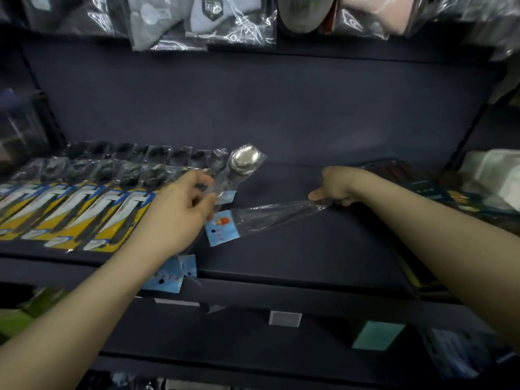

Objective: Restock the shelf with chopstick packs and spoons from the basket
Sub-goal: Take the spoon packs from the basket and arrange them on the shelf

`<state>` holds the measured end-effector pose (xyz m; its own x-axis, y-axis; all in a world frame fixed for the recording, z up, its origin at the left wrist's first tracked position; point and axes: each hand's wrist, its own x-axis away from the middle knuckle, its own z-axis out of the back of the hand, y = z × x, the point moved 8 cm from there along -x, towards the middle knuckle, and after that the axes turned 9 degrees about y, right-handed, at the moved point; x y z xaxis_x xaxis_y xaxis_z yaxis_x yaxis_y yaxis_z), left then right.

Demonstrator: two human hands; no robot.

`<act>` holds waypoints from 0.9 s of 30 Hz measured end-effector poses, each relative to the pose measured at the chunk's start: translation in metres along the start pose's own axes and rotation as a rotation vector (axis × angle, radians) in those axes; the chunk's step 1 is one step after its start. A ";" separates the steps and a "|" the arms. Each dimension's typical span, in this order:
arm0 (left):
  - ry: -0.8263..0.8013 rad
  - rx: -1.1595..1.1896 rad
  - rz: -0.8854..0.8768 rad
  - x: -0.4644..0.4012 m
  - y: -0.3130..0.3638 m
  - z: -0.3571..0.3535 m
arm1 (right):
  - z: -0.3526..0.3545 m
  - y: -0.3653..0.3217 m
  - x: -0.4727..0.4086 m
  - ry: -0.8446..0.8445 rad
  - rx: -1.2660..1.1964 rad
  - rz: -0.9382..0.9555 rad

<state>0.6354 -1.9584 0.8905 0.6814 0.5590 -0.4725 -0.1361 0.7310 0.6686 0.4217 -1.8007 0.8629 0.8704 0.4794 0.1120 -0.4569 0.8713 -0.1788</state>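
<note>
My left hand (180,209) holds several metal spoons in clear sleeves with light-blue card tags; one spoon's bowl (244,161) sticks up above the fingers, and more blue tags (171,274) hang below the wrist. My right hand (336,187) grips the bowl end of another sleeved spoon (270,216), whose blue tag (222,228) points toward my left hand. Both hands hover over the dark shelf (309,243). A row of yellow-and-blue carded utensil packs (84,215) lies on the shelf's left part. The basket is out of view.
Dark chopstick packs (439,192) lie at the shelf's right end beside a white box (495,170). Bagged goods (202,21) hang above the shelf. A lower shelf (253,333) carries price tags and a teal card (377,334).
</note>
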 end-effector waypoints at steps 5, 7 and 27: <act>-0.072 -0.143 -0.026 0.004 0.000 0.004 | 0.002 -0.034 -0.030 0.136 -0.671 0.020; -0.091 -0.159 -0.037 0.005 0.001 0.003 | 0.003 -0.046 -0.044 0.185 -0.913 -0.015; -0.337 -0.206 -0.231 -0.007 -0.018 -0.016 | -0.003 -0.117 -0.078 0.433 -0.577 0.211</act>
<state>0.6218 -1.9690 0.8723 0.9018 0.2389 -0.3600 -0.0699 0.9030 0.4239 0.4082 -1.9400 0.8719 0.8235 0.4428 -0.3545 -0.5573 0.5151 -0.6512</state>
